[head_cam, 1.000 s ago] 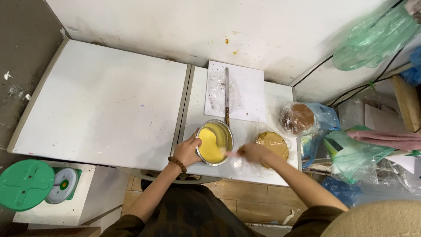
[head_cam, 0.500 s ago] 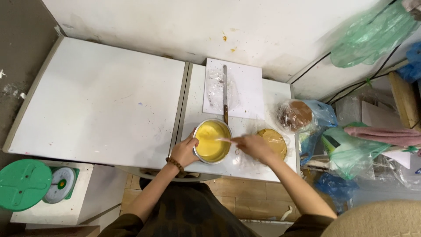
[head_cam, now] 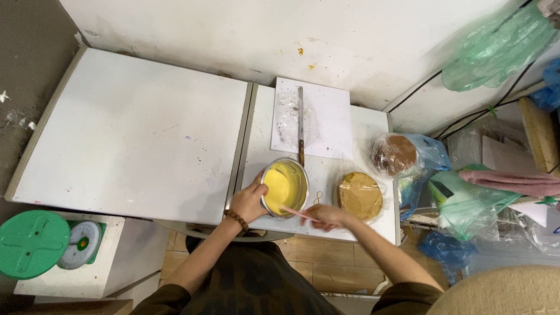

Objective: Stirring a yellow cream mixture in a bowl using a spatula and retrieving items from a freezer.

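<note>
The left hand (head_cam: 248, 201) is covering part of the near rim of the metal bowl (head_cam: 284, 188), so its grip on the rim is not showing fully. The right hand (head_cam: 326, 216) is closing over the end of a thin pink tool (head_cam: 297, 213), and the tool's tip is sinking into the yellow batter, too small to tell what kind it is. The knife (head_cam: 300, 125) handle is disappearing behind the bowl's far rim. Wrinkled plastic is blurring the brown round cake (head_cam: 396, 154). The green bags (head_cam: 501, 44) are running off the top right edge. The person's body is hiding the front of the table (head_cam: 134, 140).
</note>
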